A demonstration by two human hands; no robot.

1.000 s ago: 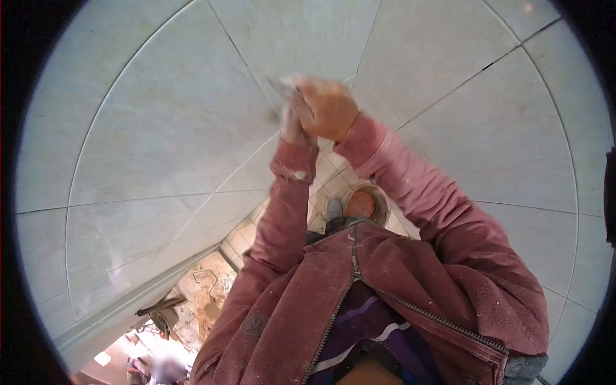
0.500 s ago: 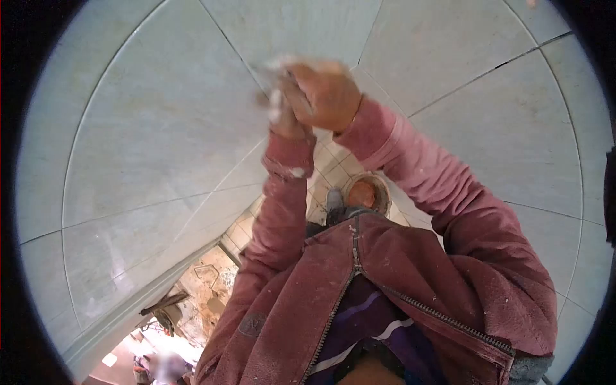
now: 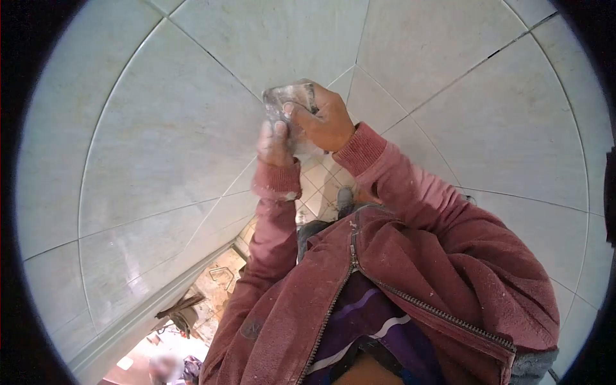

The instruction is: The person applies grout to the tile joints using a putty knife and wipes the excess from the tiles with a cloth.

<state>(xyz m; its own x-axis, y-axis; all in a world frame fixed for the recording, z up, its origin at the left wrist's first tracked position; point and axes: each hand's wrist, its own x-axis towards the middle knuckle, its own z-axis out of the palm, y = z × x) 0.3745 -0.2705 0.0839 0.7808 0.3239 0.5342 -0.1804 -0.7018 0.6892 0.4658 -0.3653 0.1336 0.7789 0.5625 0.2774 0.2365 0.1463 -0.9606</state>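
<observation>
Both hands are raised together in front of the tiled wall corner. Between them is a flat, roughly rectangular grey piece [image 3: 292, 96], smeared with white and dark along one edge; its exact kind cannot be made out. My right hand [image 3: 327, 120] is closed on it from the right, with the thumb lying across its face. From below, my left hand [image 3: 274, 146] meets its lower left part. White residue coats the left fingers, which are partly blurred, and their grip is unclear.
Large pale tiled walls [image 3: 167, 128] with dark joint lines surround me. Below are small floor tiles [image 3: 314, 176] and my shoe [image 3: 345, 197]. A doorway at lower left shows debris [image 3: 183, 314], a bent metal handle [image 3: 221, 277] and a blurred person [image 3: 165, 369].
Both hands have come slightly lower, and the flat grey piece now shows its face. The bucket on the floor, visible before, is now mostly hidden behind my right sleeve.
</observation>
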